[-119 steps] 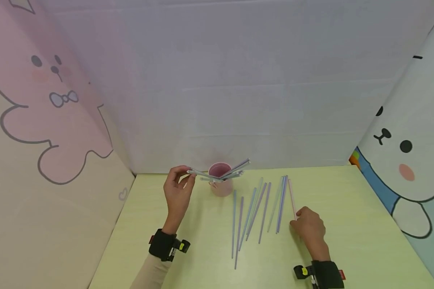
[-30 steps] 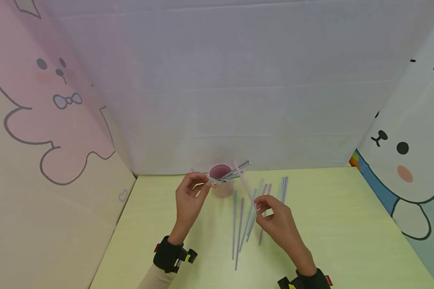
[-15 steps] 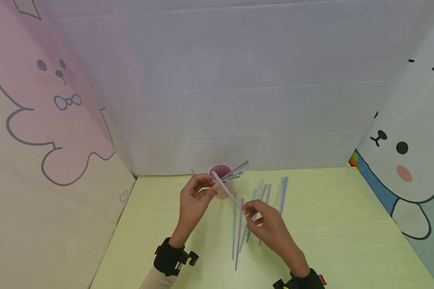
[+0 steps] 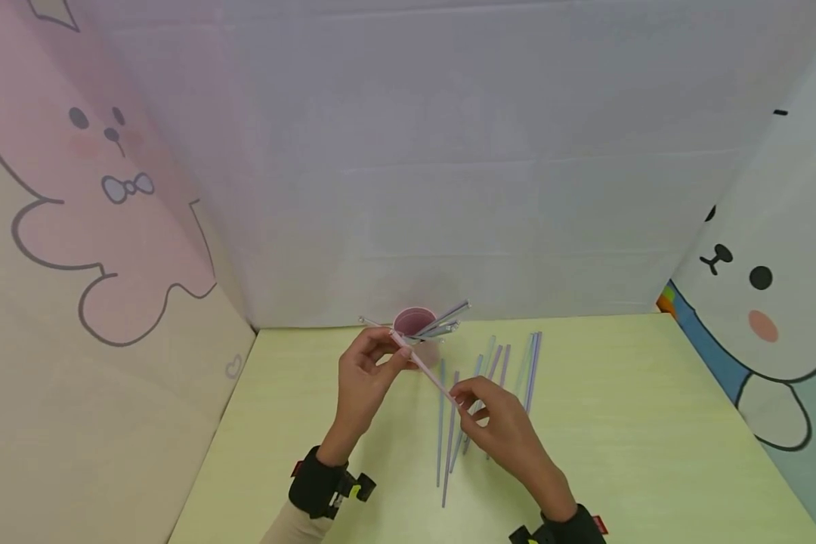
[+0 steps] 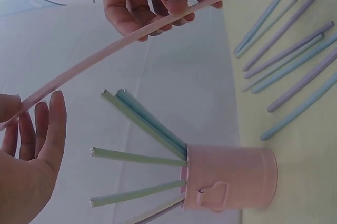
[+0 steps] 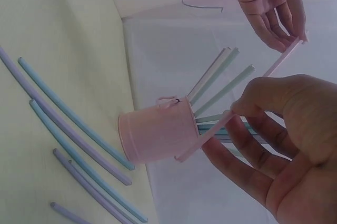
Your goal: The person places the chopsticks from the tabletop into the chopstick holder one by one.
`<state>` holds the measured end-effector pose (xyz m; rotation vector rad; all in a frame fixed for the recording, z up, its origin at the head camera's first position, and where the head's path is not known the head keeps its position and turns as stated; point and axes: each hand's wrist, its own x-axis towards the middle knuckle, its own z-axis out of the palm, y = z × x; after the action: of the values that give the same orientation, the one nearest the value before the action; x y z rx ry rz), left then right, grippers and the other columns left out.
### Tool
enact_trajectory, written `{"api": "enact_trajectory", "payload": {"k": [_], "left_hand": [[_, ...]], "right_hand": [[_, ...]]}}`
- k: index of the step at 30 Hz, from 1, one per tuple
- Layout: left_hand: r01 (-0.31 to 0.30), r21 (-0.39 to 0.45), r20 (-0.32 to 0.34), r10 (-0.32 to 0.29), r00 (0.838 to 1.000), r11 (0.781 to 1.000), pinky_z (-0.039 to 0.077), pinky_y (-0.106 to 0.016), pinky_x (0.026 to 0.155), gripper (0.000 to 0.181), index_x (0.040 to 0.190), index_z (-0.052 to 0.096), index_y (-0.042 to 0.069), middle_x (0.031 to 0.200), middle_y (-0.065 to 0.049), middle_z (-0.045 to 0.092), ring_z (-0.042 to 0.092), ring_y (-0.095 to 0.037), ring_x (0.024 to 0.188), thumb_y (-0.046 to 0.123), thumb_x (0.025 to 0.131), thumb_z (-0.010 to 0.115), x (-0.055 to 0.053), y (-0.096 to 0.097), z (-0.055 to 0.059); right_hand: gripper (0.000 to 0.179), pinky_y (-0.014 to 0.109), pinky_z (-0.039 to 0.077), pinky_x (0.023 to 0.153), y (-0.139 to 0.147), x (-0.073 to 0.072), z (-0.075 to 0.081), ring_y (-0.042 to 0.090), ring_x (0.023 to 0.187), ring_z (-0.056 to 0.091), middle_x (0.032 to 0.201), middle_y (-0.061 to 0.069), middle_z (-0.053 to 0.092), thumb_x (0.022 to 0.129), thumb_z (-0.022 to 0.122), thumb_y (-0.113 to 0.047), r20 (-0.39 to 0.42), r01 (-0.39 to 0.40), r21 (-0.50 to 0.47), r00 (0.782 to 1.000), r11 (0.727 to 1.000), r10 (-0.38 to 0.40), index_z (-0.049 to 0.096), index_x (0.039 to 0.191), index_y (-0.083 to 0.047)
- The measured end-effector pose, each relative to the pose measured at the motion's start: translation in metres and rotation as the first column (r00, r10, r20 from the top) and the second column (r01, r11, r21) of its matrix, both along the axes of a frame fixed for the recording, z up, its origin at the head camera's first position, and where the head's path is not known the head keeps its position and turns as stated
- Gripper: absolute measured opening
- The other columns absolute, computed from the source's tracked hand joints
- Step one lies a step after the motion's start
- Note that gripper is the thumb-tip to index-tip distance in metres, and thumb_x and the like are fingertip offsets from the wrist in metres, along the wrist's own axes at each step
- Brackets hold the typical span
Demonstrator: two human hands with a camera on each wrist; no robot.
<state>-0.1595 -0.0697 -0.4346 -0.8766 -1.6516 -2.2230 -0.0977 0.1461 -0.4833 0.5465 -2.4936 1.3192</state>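
Holding pink stick (image 5: 105,51) above yellow table (image 4: 653,423), on the person's side of cup (image 5: 247,171). Slants in head view, from in line with cup's left edge to right of cup and nearer the person. Tilts higher at left end. Pinched near upper end by left hand (image 4: 366,374) and near lower end by right hand (image 4: 499,423), with hands apart and lower tip showing. Looks slender, smooth, matte, pale pink; faintly bowed in left wrist view. Note cup: smooth pink cylinder, small side loop. Note leaning sticks (image 6: 226,89) in cup, green, teal and paler, fanned outward over rim. Note loose sticks (image 4: 440,423) right of cup, blue, purple and green, roughly side by side.
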Motion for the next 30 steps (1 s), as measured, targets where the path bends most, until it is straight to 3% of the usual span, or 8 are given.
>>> {"api": "enact_trajectory", "payload": {"k": [6, 10, 13, 16, 20, 23, 25, 30], "left_hand": [[-0.017, 0.032, 0.008, 0.017, 1.0, 0.999, 0.06, -0.049, 0.07, 0.027, 0.108, 0.053, -0.021, 0.096, -0.03, 0.057, 0.067, -0.023, 0.083, -0.024, 0.083, 0.062, -0.001, 0.0, -0.001], [-0.033, 0.063, -0.001, 0.033, 0.999, 0.997, 0.059, -0.052, 0.069, 0.027, 0.107, 0.05, -0.026, 0.098, -0.03, 0.058, 0.067, -0.024, 0.084, -0.025, 0.082, 0.062, -0.003, -0.003, 0.001], [-0.051, 0.078, -0.014, 0.052, 0.999, 0.996, 0.06, -0.049, 0.069, 0.027, 0.106, 0.048, -0.027, 0.098, -0.03, 0.058, 0.067, -0.024, 0.084, -0.025, 0.083, 0.062, -0.004, -0.007, 0.002], [-0.077, 0.094, -0.026, 0.08, 0.996, 0.993, 0.061, -0.048, 0.07, 0.028, 0.107, 0.047, -0.028, 0.098, -0.026, 0.059, 0.067, -0.024, 0.084, -0.024, 0.083, 0.061, -0.007, -0.011, 0.004], [-0.125, 0.108, -0.041, 0.13, 0.991, 0.986, 0.061, -0.048, 0.071, 0.026, 0.106, 0.048, -0.026, 0.098, -0.02, 0.06, 0.066, -0.024, 0.083, -0.024, 0.083, 0.061, -0.009, -0.016, 0.009], [-0.163, 0.117, -0.049, 0.17, 0.984, 0.98, 0.061, -0.045, 0.072, 0.025, 0.106, 0.049, -0.026, 0.098, -0.018, 0.061, 0.066, -0.025, 0.084, -0.024, 0.083, 0.061, -0.011, -0.02, 0.012], [-0.189, 0.123, -0.051, 0.197, 0.979, 0.974, 0.062, -0.043, 0.072, 0.025, 0.105, 0.05, -0.026, 0.097, -0.016, 0.061, 0.066, -0.025, 0.084, -0.024, 0.083, 0.061, -0.011, -0.023, 0.014], [-0.235, 0.154, -0.049, 0.244, 0.968, 0.96, 0.062, -0.044, 0.072, 0.025, 0.105, 0.05, -0.025, 0.096, -0.016, 0.062, 0.065, -0.026, 0.085, -0.023, 0.083, 0.062, -0.013, -0.03, 0.02]], "right_hand": [[0.031, 0.031, 0.062, 0.06, 0.004, -0.002, -0.003, 0.009, 0.082, 0.063, 0.094, -0.005, 0.067, 0.082, 0.072, 0.002, 0.009, 0.021, -0.002, 1.0, 1.0, -0.021, 0.065, 0.108, -0.013], [0.029, 0.032, 0.062, 0.06, 0.015, -0.003, -0.009, 0.011, 0.081, 0.063, 0.094, -0.003, 0.066, 0.082, 0.071, 0.002, 0.009, 0.103, 0.033, 0.995, 0.994, -0.104, 0.066, 0.107, -0.012], [0.026, 0.032, 0.06, 0.059, 0.027, -0.005, -0.017, 0.012, 0.079, 0.063, 0.092, -0.001, 0.067, 0.083, 0.07, 0.001, 0.021, 0.202, 0.076, 0.979, 0.976, -0.204, 0.066, 0.105, -0.011], [0.021, 0.033, 0.057, 0.056, 0.039, -0.007, -0.027, 0.017, 0.078, 0.065, 0.09, 0.002, 0.068, 0.083, 0.068, -0.002, 0.07, 0.315, 0.129, 0.943, 0.94, -0.326, 0.067, 0.102, -0.011], [0.019, 0.033, 0.051, 0.049, 0.057, -0.009, -0.039, 0.025, 0.08, 0.067, 0.091, 0.006, 0.069, 0.084, 0.067, -0.006, 0.165, 0.434, 0.209, 0.867, 0.876, -0.469, 0.068, 0.102, -0.01], [0.021, 0.032, 0.049, 0.044, 0.069, -0.009, -0.048, 0.026, 0.08, 0.068, 0.093, 0.008, 0.07, 0.085, 0.065, -0.008, 0.213, 0.483, 0.246, 0.819, 0.841, -0.533, 0.068, 0.105, -0.007], [0.023, 0.03, 0.047, 0.042, 0.074, -0.009, -0.053, 0.027, 0.079, 0.068, 0.094, 0.009, 0.071, 0.085, 0.064, -0.009, 0.225, 0.499, 0.26, 0.801, 0.826, -0.555, 0.068, 0.107, -0.006], [0.025, 0.029, 0.043, 0.039, 0.079, -0.009, -0.064, 0.027, 0.072, 0.067, 0.093, 0.01, 0.071, 0.085, 0.066, -0.011, 0.228, 0.512, 0.287, 0.785, 0.81, -0.577, 0.068, 0.109, -0.004]]}}
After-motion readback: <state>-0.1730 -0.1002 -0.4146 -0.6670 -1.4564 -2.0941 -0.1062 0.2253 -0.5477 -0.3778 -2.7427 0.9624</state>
